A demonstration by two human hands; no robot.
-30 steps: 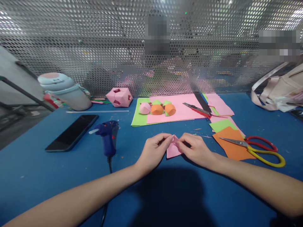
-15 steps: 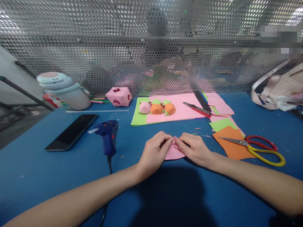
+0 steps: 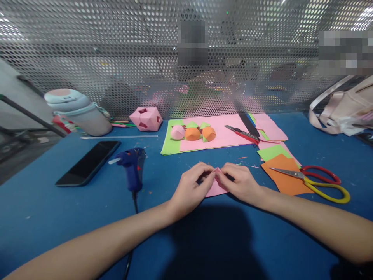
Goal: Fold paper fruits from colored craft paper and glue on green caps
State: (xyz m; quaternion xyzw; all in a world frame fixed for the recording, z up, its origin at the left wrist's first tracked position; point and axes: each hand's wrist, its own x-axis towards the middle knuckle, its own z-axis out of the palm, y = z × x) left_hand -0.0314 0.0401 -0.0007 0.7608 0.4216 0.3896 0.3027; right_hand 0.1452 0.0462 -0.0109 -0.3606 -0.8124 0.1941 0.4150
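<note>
A small piece of pink paper [image 3: 216,189] is pinched between my two hands at the middle of the blue table [image 3: 87,229]. My left hand [image 3: 194,186] grips its left side, thumb stretched toward the top point. On the other side my right hand [image 3: 240,182] holds it with thumb and fingers closed. The top of the paper rises into a folded peak between the thumbs; its lower part spreads flat below. My fingers hide both side edges.
Left stand a blue glue gun [image 3: 134,169], a phone [image 3: 89,163] and a bottle [image 3: 78,112]. Behind are a pink paper ball [image 3: 145,119], folded paper shapes [image 3: 192,133] on sheets and a utility knife [image 3: 241,133]. Scissors [image 3: 303,177] lie on orange paper [image 3: 282,186] at right.
The paper's top has been pinched into a sharper peak, and my left thumb has shifted slightly along it. The other things stay where they were.
</note>
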